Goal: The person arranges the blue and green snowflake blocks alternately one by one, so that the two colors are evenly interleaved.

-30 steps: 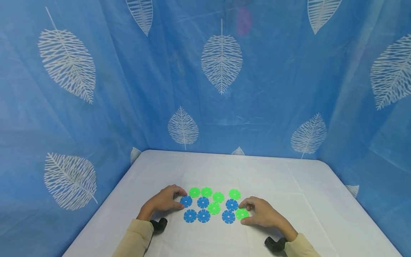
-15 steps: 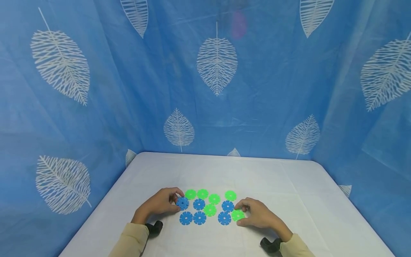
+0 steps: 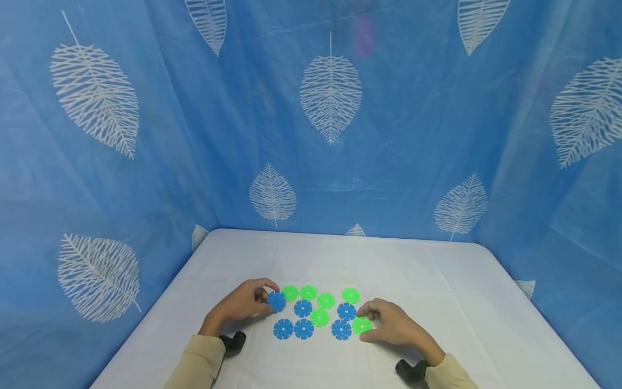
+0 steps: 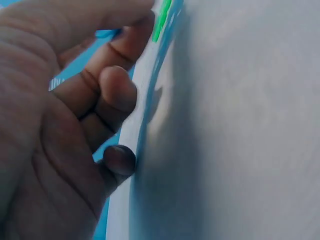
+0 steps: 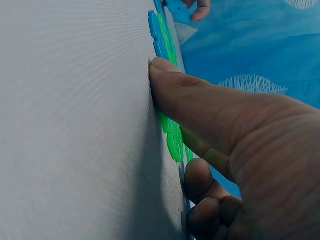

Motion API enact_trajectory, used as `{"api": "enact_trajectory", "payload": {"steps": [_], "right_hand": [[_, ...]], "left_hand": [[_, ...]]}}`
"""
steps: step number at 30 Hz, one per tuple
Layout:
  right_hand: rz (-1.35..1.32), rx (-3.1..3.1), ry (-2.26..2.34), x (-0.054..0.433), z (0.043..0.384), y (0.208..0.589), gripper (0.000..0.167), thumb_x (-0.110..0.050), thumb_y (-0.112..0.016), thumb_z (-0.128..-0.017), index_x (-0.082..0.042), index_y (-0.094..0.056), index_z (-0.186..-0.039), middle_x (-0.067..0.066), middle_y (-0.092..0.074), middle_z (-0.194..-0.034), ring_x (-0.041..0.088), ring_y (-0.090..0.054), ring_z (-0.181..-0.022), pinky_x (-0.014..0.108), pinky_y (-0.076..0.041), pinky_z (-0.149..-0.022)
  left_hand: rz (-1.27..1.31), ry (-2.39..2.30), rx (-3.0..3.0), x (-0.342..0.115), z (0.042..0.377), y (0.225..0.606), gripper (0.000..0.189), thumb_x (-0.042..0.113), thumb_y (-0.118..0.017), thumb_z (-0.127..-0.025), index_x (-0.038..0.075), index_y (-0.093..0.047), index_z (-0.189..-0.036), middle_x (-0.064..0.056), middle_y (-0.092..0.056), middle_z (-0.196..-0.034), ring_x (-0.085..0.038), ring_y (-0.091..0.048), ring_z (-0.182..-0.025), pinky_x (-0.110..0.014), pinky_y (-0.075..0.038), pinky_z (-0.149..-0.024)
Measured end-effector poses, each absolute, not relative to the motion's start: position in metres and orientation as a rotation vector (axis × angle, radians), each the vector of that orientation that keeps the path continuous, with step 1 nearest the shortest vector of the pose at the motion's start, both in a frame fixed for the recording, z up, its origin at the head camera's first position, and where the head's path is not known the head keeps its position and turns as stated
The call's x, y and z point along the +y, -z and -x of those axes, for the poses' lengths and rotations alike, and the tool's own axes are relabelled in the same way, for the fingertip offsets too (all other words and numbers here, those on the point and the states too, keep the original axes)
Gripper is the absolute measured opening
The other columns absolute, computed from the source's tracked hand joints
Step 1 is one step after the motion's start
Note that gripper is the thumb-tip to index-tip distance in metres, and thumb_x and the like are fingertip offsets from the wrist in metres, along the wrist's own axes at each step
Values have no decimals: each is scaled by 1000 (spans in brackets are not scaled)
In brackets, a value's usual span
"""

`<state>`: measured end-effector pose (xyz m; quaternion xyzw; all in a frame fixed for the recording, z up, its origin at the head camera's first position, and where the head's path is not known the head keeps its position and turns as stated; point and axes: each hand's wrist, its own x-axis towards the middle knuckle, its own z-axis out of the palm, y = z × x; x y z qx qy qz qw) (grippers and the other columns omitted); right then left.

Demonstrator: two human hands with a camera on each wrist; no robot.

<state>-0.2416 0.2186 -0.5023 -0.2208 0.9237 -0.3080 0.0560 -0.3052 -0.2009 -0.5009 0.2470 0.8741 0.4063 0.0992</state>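
Observation:
In the head view my left hand (image 3: 248,300) pinches a blue notched plastic disc (image 3: 276,301) between thumb and fingers. The disc is tilted up towards the camera, close over the table; in the left wrist view the fingers mostly hide it. At the right end of the group, my right hand (image 3: 392,322) has its thumb and index finger at opposite edges of a green notched disc (image 3: 362,325) lying flat. The right wrist view shows the thumb tip (image 5: 165,65) down at the table surface beside the green disc (image 5: 175,142).
Between the hands lie several flat blue discs (image 3: 303,328) and green discs (image 3: 326,301), in loose rows on the white-covered table (image 3: 418,270). A blue curtain (image 3: 389,135) with white leaf prints surrounds the table. Each wrist wears a black device (image 3: 412,371).
One second ago the blue disc at the left lay flat between my left fingers; now it is raised and tilted in them. My right hand stays at the green disc. The head view shifted slightly.

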Motion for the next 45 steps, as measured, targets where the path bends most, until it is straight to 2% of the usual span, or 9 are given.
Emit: {"api": "enact_trajectory", "payload": {"steps": [5,12,15,20,28,34,38,45], "right_hand": [[680,2799,930,220,242,505,43,-47,-85,-74,-28,-69,-109,-12,-55,-90,4,-48,-85,33,-45,-84],[712,2809,925,220,243,505,43,-47,-84,-74,-27,-69,-109,-12,-54,-89,3,-48,-84,33,-45,-84],[709,2804,932,218,243,503,43,-47,-84,-75,-27,-69,-109,-11,-54,-89,4,-48,-84,33,-45,-84],[695,2786,959,220,241,503,43,-45,-84,-75,-25,-69,-110,-9,-55,-90,5,-48,-83,31,-44,-81],[692,2780,965,219,241,503,42,-45,-84,-76,-25,-69,-110,-10,-56,-91,4,-48,-85,30,-44,-82],[743,2805,947,215,244,502,42,-47,-83,-76,-25,-69,-110,-11,-55,-90,3,-48,-84,30,-45,-81],[718,2812,932,215,243,501,43,-47,-84,-75,-25,-69,-109,-10,-54,-90,3,-48,-84,31,-45,-81],[684,2805,954,217,242,505,43,-47,-84,-75,-26,-69,-110,-11,-55,-90,3,-48,-84,30,-44,-81]], "left_hand": [[-666,-1329,2609,-206,309,500,44,13,-76,-85,21,-62,-125,-1,-61,-88,-12,-54,-74,-26,-48,-65],[-463,-1534,2647,-210,321,495,45,15,-73,-88,19,-59,-131,-5,-59,-87,-17,-52,-70,-27,-43,-57],[-392,-1602,2667,-211,328,494,47,15,-73,-90,19,-57,-134,-5,-57,-87,-16,-50,-69,-27,-42,-58],[-376,-1674,2688,-208,341,493,49,15,-69,-93,11,-54,-139,-6,-53,-86,-16,-45,-68,-28,-40,-60],[-234,-1697,2692,-202,357,496,50,15,-72,-90,13,-55,-137,-6,-60,-84,-17,-49,-66,-28,-41,-56],[-127,-1671,2727,-202,360,508,47,15,-75,-88,16,-58,-133,-5,-65,-86,-18,-54,-75,-29,-44,-65],[-141,-1649,2760,-199,360,513,48,16,-76,-86,17,-60,-131,-5,-65,-85,-18,-54,-75,-30,-44,-69],[-155,-1438,2945,-199,361,517,45,21,-77,-85,17,-63,-128,-2,-66,-91,-18,-55,-80,-36,-43,-78]]}}
